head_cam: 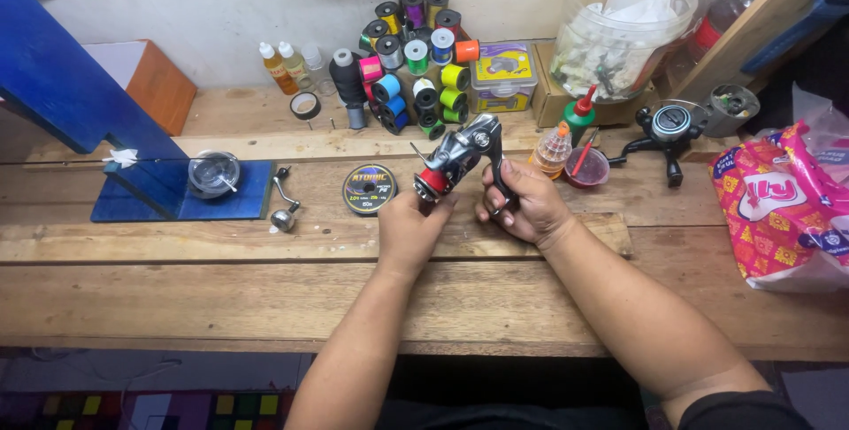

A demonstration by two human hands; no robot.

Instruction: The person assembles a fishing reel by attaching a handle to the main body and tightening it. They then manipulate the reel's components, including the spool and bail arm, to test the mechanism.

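Bare wood of the workbench (495, 297) lies nearest. Above it, a silver spinning reel (460, 157) is held up: its red end is pinched by the left hand (409, 228), its stem is closed in the right hand (523, 204). Servicing is judged under way; steady support is required. At twelve o'clock, thread spools (416, 58) are stacked.

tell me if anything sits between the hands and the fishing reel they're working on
Nothing visible does. Both hands already hold the silver fishing reel above the wooden bench: the left hand at its red end, the right hand around its stem. The flat line spool lies apart on the bench.
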